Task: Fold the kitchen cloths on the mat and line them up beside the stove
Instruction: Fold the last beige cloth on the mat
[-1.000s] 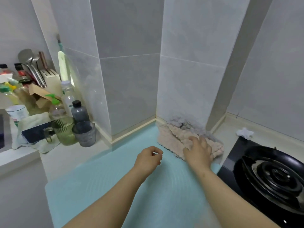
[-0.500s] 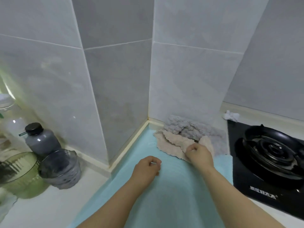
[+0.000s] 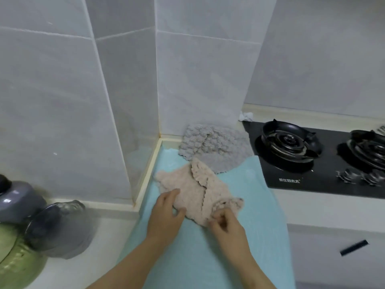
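Note:
A fluffy beige cloth [image 3: 193, 188] lies rumpled on the light blue mat [image 3: 233, 257], one flap turned over along its middle. My left hand [image 3: 166, 213] grips its near left edge, thumb and fingers around the fabric. My right hand [image 3: 226, 223] pinches its near right corner. Behind it a grey fluffy cloth [image 3: 214, 147] lies crumpled against the wall, half on the mat. The black gas stove [image 3: 312, 161] sits to the right of the mat.
A grey bottle [image 3: 14, 199], a grey glass [image 3: 56, 228] and a green glass [image 3: 14, 259] stand on the counter at the left. A white crumpled scrap [image 3: 245, 116] lies behind the stove. Tiled walls close in the back corner.
The beige cloth has been pulled off the grey one toward me onto the mat. My left hand, empty before, has taken hold of the cloth's left edge. The camera has moved closer.

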Demonstrator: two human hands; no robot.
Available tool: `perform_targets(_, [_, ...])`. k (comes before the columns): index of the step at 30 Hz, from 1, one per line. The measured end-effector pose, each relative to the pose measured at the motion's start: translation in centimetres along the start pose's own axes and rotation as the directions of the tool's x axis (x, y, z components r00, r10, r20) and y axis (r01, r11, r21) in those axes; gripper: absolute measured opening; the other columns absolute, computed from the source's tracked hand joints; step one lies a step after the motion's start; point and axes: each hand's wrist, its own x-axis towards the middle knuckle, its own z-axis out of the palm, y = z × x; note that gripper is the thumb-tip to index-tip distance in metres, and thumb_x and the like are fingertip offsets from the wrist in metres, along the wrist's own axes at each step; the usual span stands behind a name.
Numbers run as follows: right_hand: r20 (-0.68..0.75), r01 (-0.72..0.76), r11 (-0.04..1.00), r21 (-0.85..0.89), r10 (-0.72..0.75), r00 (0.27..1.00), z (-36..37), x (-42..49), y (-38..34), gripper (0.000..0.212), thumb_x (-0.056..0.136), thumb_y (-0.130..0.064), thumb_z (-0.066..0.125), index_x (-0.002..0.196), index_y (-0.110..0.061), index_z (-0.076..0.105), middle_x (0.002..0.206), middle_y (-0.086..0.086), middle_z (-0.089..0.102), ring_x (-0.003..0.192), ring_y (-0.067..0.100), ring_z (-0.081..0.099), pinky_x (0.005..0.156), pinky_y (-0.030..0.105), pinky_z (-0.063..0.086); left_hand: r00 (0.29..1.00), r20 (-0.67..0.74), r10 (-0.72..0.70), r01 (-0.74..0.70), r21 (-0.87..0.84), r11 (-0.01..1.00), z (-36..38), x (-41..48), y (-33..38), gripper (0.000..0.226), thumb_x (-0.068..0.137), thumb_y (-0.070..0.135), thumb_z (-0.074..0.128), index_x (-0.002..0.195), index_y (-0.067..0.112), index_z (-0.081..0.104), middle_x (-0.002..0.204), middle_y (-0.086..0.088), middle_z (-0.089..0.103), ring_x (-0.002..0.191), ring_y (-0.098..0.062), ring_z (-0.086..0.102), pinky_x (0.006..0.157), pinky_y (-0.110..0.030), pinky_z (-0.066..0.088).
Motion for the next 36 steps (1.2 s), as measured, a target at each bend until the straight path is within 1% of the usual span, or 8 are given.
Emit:
perform_targets(2, [-0.078, 0.008, 0.998, -0.066, -0.013, 0.997, 0.8, -0.8, 0.9, 0.013, 0.081, -0.026, 0.058, 0.085, -0.034, 0.049, 0.080, -0.012, 0.060, 0.081, 0.014, 0.057, 0.074, 0.028, 0.042, 0.987, -0.010, 0.161, -0.153, 0.246, 0.957, 0.4, -0.7, -0.4, 0.033, 0.088, 0.029, 0.051, 0.119, 0.025, 0.060, 0.123, 0.005, 0.054, 0.110, -0.022, 0.051, 0.085, -0.027, 0.043])
perform_targets(4, [-0.110, 0.079, 0.966, -0.246, -0.109, 0.988, 1.9, -1.1, 1.4, 0.029, 0.078, -0.032, 0.056, 0.107, -0.031, 0.055, 0.096, -0.013, 0.059, 0.098, 0.014, 0.054, 0.083, 0.029, 0.038, 0.958, -0.047, 0.284, -0.251, 0.349, 0.903, 0.9, -1.4, -0.7, 0.033, 0.082, 0.034, 0.045, 0.102, 0.022, 0.068, 0.105, 0.002, 0.063, 0.093, -0.025, 0.059, 0.066, -0.029, 0.048])
perform_targets(8, [-0.158, 0.133, 0.922, -0.363, -0.201, 0.967, 2.7, -1.0, 1.9, 0.045, 0.085, -0.025, 0.054, 0.130, -0.029, 0.048, 0.117, -0.008, 0.056, 0.115, 0.015, 0.045, 0.091, 0.029, 0.029, 0.950, -0.076, 0.302, -0.263, 0.326, 0.908, 0.7, -1.1, -0.8, 0.017, 0.091, 0.023, 0.054, 0.104, 0.019, 0.064, 0.107, 0.004, 0.055, 0.102, -0.021, 0.049, 0.074, -0.025, 0.037])
perform_targets(15, [-0.230, 0.257, 0.862, -0.437, -0.383, 0.894, 3.4, -2.1, 2.5, 0.015, 0.088, -0.018, 0.048, 0.095, -0.015, 0.061, 0.092, 0.002, 0.059, 0.094, 0.022, 0.047, 0.078, 0.034, 0.038, 0.919, -0.140, 0.369, -0.362, 0.076, 0.929, 0.0, -2.3, -0.9, 0.009, 0.094, 0.018, 0.048, 0.085, 0.018, 0.047, 0.078, 0.007, 0.049, 0.079, -0.017, 0.045, 0.062, -0.027, 0.024])
perform_targets(20, [-0.284, 0.291, 0.797, -0.529, -0.489, 0.825, 3.6, -4.6, 2.4, 0.011, 0.084, -0.019, 0.052, 0.086, -0.012, 0.061, 0.093, 0.000, 0.047, 0.099, 0.023, 0.041, 0.081, 0.032, 0.036, 0.919, -0.123, 0.374, -0.362, 0.107, 0.926, -0.7, -3.8, -1.2, 0.011, 0.094, 0.023, 0.050, 0.085, 0.017, 0.051, 0.080, 0.003, 0.054, 0.080, -0.018, 0.048, 0.067, -0.028, 0.032])
perform_targets(25, [-0.180, 0.228, 0.636, -0.737, -0.511, 0.840, 3.8, -5.9, 2.8, 0.023, 0.091, -0.026, 0.046, 0.104, -0.016, 0.062, 0.142, 0.002, 0.036, 0.128, 0.027, 0.027, 0.095, 0.036, 0.028, 0.936, -0.056, 0.348, -0.337, 0.149, 0.930, -1.2, -5.2, -1.4, 0.021, 0.097, 0.024, 0.043, 0.108, 0.013, 0.057, 0.108, -0.005, 0.063, 0.095, -0.021, 0.053, 0.076, -0.027, 0.037])
perform_targets(32, [-0.216, 0.138, 0.799, -0.585, -0.317, 0.924, 3.6, -6.0, 1.8, 0.022, 0.094, -0.033, 0.036, 0.093, -0.013, 0.044, 0.094, 0.007, 0.054, 0.103, 0.029, 0.046, 0.078, 0.037, 0.037, 0.962, 0.043, 0.270, -0.272, 0.086, 0.958, -1.3, -4.4, -2.1, 0.048, 0.096, 0.034, 0.041, 0.141, 0.021, 0.031, 0.140, -0.006, 0.047, 0.125, -0.028, 0.046, 0.100, -0.034, 0.037])
perform_targets(36, [-0.301, 0.017, 0.845, -0.534, -0.208, 0.931, 3.2, -4.0, 0.5, 0.048, 0.094, -0.053, 0.029, 0.115, -0.012, 0.041, 0.098, 0.010, 0.060, 0.097, 0.031, 0.056, 0.071, 0.036, 0.040, 0.973, 0.012, 0.230, -0.226, 0.243, 0.943, -0.8, -4.3, -1.6, 0.049, 0.096, 0.044, 0.036, 0.139, 0.023, 0.034, 0.139, -0.006, 0.049, 0.124, -0.030, 0.047, 0.100, -0.037, 0.038])
